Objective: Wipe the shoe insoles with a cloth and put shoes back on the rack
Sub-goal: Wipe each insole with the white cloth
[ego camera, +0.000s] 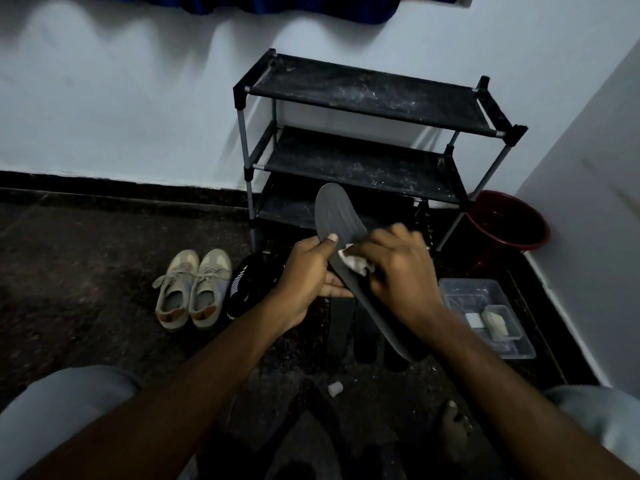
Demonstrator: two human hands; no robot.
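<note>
Dark grey ridged insole, tilted upward, is gripped by the left hand; a crumpled white cloth is clutched against it by the right hand.

A red bucket stands in the corner on the dark speckled floor, close to the pale wall. Nearer, a clear plastic box lies along that wall. A smaller tub inside it holds a pale lump, perhaps soap. A little white cap lies alone on the floor. A dark blue curtain hangs above.
</note>
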